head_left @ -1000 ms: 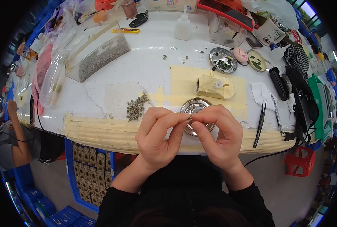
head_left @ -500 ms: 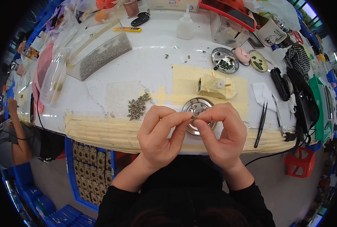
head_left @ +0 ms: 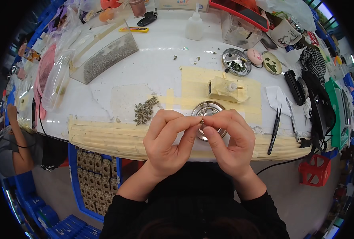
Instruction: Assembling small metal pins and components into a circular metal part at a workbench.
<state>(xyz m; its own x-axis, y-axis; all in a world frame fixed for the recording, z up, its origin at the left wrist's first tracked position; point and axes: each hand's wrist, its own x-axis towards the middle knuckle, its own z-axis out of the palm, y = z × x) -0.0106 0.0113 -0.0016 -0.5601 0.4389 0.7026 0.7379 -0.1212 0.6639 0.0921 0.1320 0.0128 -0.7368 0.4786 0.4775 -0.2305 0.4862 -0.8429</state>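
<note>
My left hand [head_left: 169,141] and my right hand [head_left: 233,139] meet at the fingertips over a round shiny metal dish [head_left: 196,112]. Thumb and forefinger of each are pinched on one tiny dull-metal part [head_left: 202,121], mostly covered by the fingers. A few similar small pieces lie in the dish, which my fingers partly hide. Left of my left hand, a loose pile of small grey-brown metal parts [head_left: 146,110] rests by a clear flat sheet [head_left: 127,101]. Just beyond the dish sits a block wrapped in cream tape [head_left: 220,92], with a short peg sticking out.
Black tweezers [head_left: 274,131] lie to the right, by a white tissue [head_left: 275,97]. A clear tray of grey granules [head_left: 109,57] stands far left; a white squeeze bottle [head_left: 195,28] is at the back. Green chips fill two dishes [head_left: 246,57]. Padded tape covers the table's front edge [head_left: 105,137].
My right hand has shifted slightly left, and its thumb has tilted a little away from the left fingertips. The pinch on the small part continues.
</note>
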